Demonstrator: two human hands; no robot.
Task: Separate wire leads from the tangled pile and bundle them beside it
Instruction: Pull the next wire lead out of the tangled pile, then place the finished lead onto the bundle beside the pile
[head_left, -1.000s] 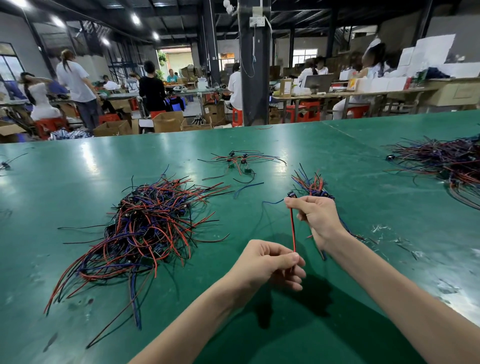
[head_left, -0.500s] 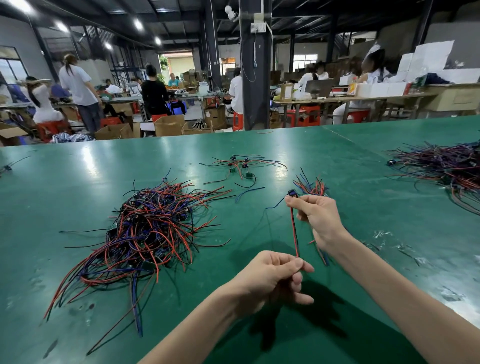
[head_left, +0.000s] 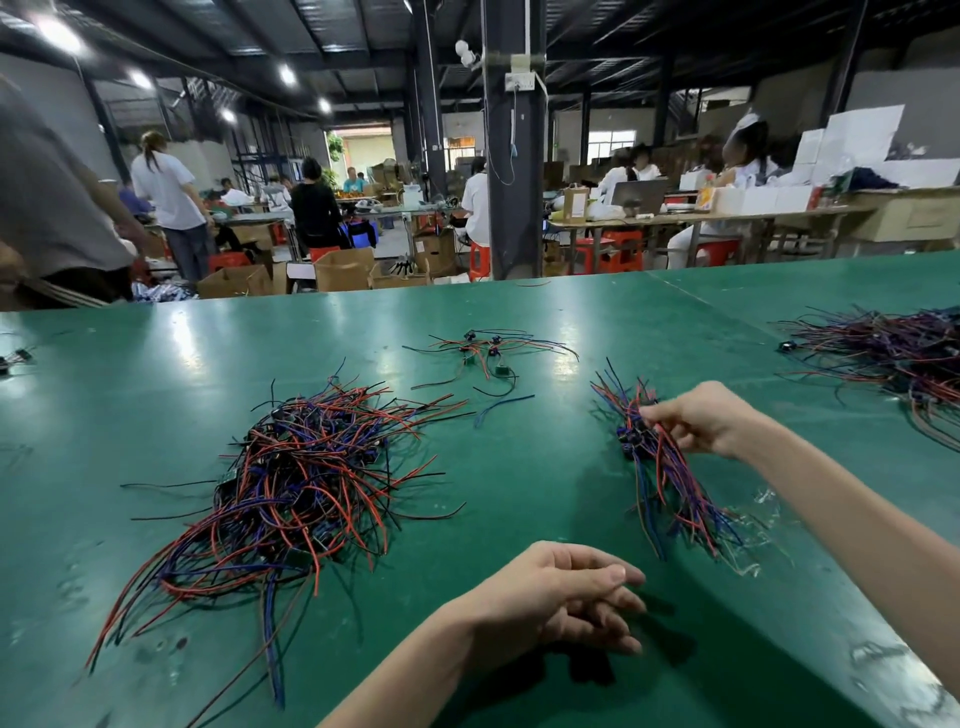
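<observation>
The tangled pile (head_left: 306, 478) of red, blue and black wire leads lies left of centre on the green table (head_left: 519, 467). To its right a sorted bundle (head_left: 670, 483) of leads lies roughly aligned, with its black connectors at the far end. My right hand (head_left: 706, 415) reaches onto the bundle's far end, thumb and forefinger pinched on a lead among the connectors. Low over the table near me, between pile and bundle, hovers my left hand (head_left: 566, 597), fingers loosely apart and holding nothing.
A few loose leads with small parts (head_left: 488, 353) lie further back at centre. Another large wire pile (head_left: 904, 358) fills the far right. Clear plastic scraps (head_left: 769, 504) lie by the bundle. People work at benches beyond the table, one standing at the far left (head_left: 52, 208).
My left hand let go of the red lead and opened. My right hand carried the lead forward and down onto the bundle. The view tilted so that the bundle now shows fully.
</observation>
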